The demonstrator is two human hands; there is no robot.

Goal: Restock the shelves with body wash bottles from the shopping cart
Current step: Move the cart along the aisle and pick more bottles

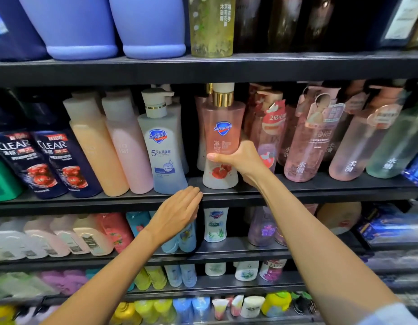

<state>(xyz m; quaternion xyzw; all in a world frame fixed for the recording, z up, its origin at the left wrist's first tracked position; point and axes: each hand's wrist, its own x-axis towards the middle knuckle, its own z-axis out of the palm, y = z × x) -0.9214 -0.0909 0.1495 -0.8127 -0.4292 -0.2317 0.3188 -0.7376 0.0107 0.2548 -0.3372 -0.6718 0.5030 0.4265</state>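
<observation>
A pink Safeguard body wash bottle (222, 127) with a gold collar stands upright on the middle shelf (297, 191). My right hand (240, 160) grips it round its waist from the right, thumb across the front. My left hand (180, 209) hovers flat with straight fingers just below the shelf's front edge, holding nothing. To the left of the pink bottle stands a white and blue Safeguard pump bottle (163, 146). The shopping cart is out of view.
Orange and pink bottles (109, 146) and dark Clear shampoo bottles (51, 160) fill the shelf's left side; tall pink bottles (306, 146) crowd the right. Purple bottles (147, 24) stand on the shelf above. Lower shelves (226, 252) hold smaller bottles.
</observation>
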